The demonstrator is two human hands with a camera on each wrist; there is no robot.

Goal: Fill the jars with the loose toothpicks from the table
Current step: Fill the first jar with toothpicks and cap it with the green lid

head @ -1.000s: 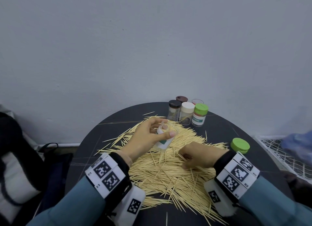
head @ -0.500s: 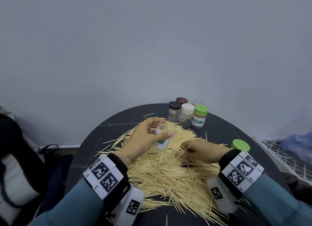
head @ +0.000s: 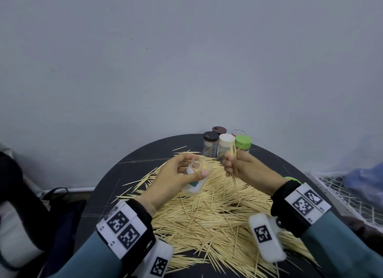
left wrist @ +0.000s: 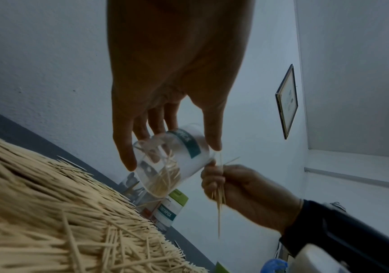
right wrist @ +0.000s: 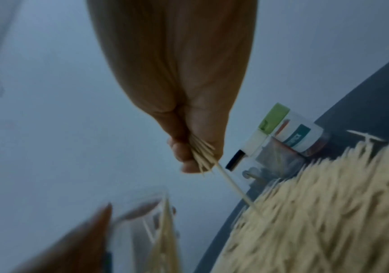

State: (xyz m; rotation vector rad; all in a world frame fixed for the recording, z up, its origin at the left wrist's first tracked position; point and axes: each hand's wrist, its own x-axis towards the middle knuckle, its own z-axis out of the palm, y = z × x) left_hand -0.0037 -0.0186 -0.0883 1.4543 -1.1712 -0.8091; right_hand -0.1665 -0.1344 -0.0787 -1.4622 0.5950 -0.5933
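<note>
My left hand (head: 182, 170) grips a clear open jar (head: 196, 179) with a teal label, tilted above the toothpick pile (head: 207, 211); the jar (left wrist: 172, 162) has some toothpicks inside. My right hand (head: 238, 163) is lifted beside the jar's mouth and pinches a bunch of toothpicks (head: 233, 159) in a fist, their ends sticking out above and below. The same bunch (right wrist: 203, 155) fans out past the fingers in the right wrist view, and one long toothpick (right wrist: 235, 190) trails down toward the pile. The loose toothpicks cover the middle of the round dark table (head: 132, 167).
Several capped jars (head: 226, 143) stand at the table's far edge, one with a green lid (head: 243, 142). A loose green lid (head: 293, 180) peeks out behind my right wrist. A white wire rack (head: 342, 194) lies to the right, a dark bag (head: 18, 215) to the left.
My right hand has risen off the pile with a bunch of toothpicks and moved up beside the jar's mouth. The left hand keeps holding the jar in about the same place.
</note>
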